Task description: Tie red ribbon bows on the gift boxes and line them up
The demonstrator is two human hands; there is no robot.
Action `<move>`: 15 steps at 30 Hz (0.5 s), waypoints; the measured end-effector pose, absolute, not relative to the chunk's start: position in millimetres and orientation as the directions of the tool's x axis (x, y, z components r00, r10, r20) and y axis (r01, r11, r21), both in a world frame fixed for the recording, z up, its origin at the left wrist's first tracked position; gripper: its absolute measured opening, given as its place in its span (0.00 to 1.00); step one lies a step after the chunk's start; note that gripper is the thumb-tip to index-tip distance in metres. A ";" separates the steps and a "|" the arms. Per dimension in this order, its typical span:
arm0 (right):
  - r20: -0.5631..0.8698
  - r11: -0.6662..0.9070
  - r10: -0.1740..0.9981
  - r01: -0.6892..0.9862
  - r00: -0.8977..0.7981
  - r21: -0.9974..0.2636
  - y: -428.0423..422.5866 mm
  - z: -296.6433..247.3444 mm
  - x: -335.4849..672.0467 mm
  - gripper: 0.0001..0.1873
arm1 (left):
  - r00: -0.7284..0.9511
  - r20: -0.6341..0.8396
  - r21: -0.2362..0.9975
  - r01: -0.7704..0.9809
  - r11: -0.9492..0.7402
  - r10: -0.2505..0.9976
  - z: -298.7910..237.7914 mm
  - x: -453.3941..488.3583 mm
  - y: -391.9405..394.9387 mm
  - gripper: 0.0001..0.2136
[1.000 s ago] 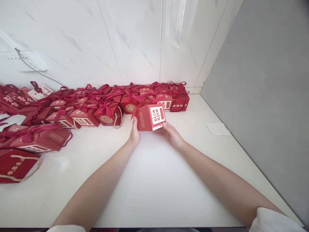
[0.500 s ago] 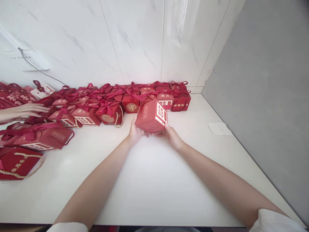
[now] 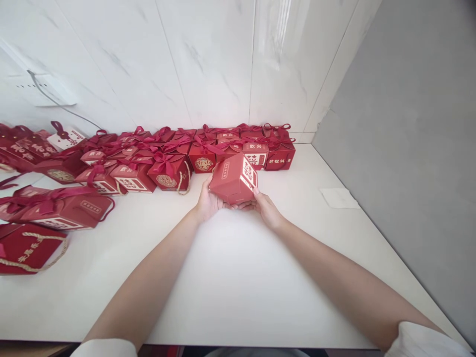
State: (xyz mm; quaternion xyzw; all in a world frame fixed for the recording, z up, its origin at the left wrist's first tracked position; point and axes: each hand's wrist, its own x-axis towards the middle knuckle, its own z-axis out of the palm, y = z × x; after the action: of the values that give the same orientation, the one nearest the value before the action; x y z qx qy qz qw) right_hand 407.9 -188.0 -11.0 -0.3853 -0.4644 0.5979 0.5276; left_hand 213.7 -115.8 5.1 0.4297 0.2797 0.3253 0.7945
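Both my hands hold one small red gift box (image 3: 232,178) just above the white tabletop (image 3: 238,277). The box is tilted, its white and gold label facing right. My left hand (image 3: 207,202) cups its left lower side. Under its right lower corner sits my right hand (image 3: 263,207), fingers closed against the box. Right behind the box stand rows of similar red gift boxes with ribbon bows (image 3: 203,151).
More red boxes (image 3: 55,210) lie along the left, one with a rope handle (image 3: 28,248) at the left edge. A white marble wall stands behind, a grey wall (image 3: 409,124) to the right. A pale square patch (image 3: 336,197) lies on the table at right.
The box has been tipped from upright onto a tilt, its label turned to the right. Another person's hand that reached in at the left half a second ago is gone.
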 end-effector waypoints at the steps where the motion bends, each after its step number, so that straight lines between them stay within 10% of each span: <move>1: 0.029 -0.012 0.989 -0.273 -0.145 -0.962 -187.9 -10.8 407.8 0.38 | 0.627 -0.167 0.864 -0.279 0.420 0.761 5.0 214.1 -116.1 0.38; 15: 0.034 -0.004 0.991 -0.293 -0.128 -0.956 -183.0 -20.5 408.5 0.37 | 0.700 -0.098 0.883 -0.268 0.387 0.707 3.7 208.2 -117.8 0.32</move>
State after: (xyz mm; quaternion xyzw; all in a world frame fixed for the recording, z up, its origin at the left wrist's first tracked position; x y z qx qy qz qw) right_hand 408.5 -183.0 -20.5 -0.3828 -0.4562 0.5964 0.5382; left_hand 208.2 -117.8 3.7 0.4619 0.2380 0.3054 0.7979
